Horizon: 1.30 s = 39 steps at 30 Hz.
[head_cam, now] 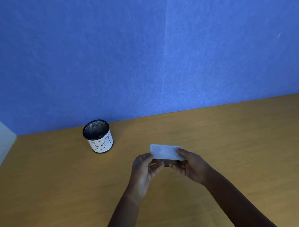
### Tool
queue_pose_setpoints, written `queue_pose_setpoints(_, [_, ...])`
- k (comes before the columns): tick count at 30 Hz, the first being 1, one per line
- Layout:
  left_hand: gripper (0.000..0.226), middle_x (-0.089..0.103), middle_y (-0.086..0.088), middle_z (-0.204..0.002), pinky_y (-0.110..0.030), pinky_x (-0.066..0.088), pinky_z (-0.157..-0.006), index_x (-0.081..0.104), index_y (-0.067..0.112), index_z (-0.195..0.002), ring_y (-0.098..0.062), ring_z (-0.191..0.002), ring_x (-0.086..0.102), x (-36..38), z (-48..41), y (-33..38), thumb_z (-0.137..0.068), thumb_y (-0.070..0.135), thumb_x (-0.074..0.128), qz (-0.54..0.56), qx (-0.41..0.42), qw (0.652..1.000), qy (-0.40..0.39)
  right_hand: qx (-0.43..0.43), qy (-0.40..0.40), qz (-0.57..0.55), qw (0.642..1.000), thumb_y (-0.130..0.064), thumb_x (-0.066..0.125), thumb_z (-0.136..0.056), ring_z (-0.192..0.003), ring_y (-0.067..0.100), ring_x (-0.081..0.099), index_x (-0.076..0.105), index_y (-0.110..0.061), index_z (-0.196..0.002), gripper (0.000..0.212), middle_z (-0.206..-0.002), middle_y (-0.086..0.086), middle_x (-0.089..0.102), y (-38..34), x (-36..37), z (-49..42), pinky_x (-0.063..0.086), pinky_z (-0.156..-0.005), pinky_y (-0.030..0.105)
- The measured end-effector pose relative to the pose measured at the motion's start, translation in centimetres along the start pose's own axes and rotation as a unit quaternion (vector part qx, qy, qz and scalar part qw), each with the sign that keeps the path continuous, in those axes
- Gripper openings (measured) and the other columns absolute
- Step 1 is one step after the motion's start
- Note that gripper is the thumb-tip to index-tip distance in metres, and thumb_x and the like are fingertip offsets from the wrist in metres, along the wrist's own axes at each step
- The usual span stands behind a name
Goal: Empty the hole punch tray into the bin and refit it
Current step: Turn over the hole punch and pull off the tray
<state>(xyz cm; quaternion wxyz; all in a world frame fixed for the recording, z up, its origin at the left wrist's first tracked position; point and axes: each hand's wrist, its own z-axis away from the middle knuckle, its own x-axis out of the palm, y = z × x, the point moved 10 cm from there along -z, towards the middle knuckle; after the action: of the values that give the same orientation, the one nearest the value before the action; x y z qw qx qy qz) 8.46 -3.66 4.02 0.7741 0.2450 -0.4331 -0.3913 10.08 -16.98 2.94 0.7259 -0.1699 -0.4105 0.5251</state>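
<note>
Both of the person's bare hands meet above the middle of a wooden desk (242,139), holding one object between them. The object is a hole punch (169,162), seen mostly as a pale, whitish-grey rectangular face turned up toward the camera, the tray (165,152), with a darker body showing just beneath its lower edge. The left hand (145,168) grips the left end, its thumb lying along the near side and its fingertips (151,153) curled over the pale corner; the fingers are closed around the object rather than spread. The right hand (190,164) grips the right end in the same manner, with fingertips hooked over the upper right corner and the thumb reaching underneath toward the dark part. Whether the pale tray is fully seated on the dark body or partly loosened cannot be told, as the picture is soft there. The object is held tilted, its left end a little higher in the picture than its right, and it is lifted clear of the desk surface. The bin (98,136) stands upright on the desk, well apart to the left and farther back, near the blue partition wall (137,48). It is a black mesh cylinder wrapped with a white paper label showing the handwritten letters "BI".
</note>
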Motion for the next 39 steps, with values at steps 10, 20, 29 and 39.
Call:
queue_pose_setpoints(10, [0.054, 0.047, -0.027, -0.122, -0.044, 0.045, -0.083, 0.032, 0.0, -0.139, -0.039, -0.116, 0.051, 2.0, 0.3, -1.8, -0.099, 0.037, 0.034, 0.206, -0.138, 0.968, -0.023, -0.386, 0.001, 0.472, 0.792, -0.007, 0.064, -0.082, -0.096, 0.009, 0.062, 0.06, -0.011, -0.12, 0.038, -0.109, 0.0, 0.065, -5.9, 5.8, 5.2, 0.046, -0.076, 0.007])
queue_pose_setpoints(20, [0.057, 0.061, -0.012, -0.114, -0.028, 0.053, -0.081, 0.05, -0.01, -0.122, -0.023, -0.1, 0.062, 3.1, -0.6, -0.4, -0.1, 0.034, 0.022, 0.14, -0.119, 0.977, -0.109, -0.488, -0.109, 0.601, 0.623, -0.018, 0.057, -0.086, -0.129, 0.001, 0.044, 0.049, -0.019, -0.133, 0.048, -0.145, -0.01, 0.039, -3.0, 10.3, 8.8, 0.047, -0.096, 0.018])
queue_pose_setpoints(29, [0.036, 0.068, -0.006, -0.076, -0.02, 0.056, -0.056, 0.063, 0.007, -0.09, -0.016, -0.064, 0.067, 1.8, -1.2, 0.3, -0.097, 0.026, 0.034, 0.124, -0.082, 0.984, -0.096, -0.376, 0.064, 0.324, 0.866, -0.007, 0.049, -0.093, -0.098, 0.02, 0.065, 0.061, -0.004, -0.116, 0.026, -0.112, 0.012, 0.063, -7.7, 5.5, 5.0, 0.055, -0.084, 0.021])
queue_pose_setpoints(39, [0.037, 0.072, -0.003, -0.057, -0.018, 0.055, -0.047, 0.066, 0.007, -0.081, -0.012, -0.049, 0.069, 2.1, -0.6, 0.5, -0.096, 0.027, 0.039, 0.063, -0.078, 0.989, -0.107, -0.147, -0.002, 0.101, 0.984, -0.021, 0.054, -0.092, -0.065, 0.013, 0.065, 0.067, -0.004, -0.08, 0.025, -0.076, 0.007, 0.068, -4.9, 5.6, 2.1, 0.056, -0.052, 0.018])
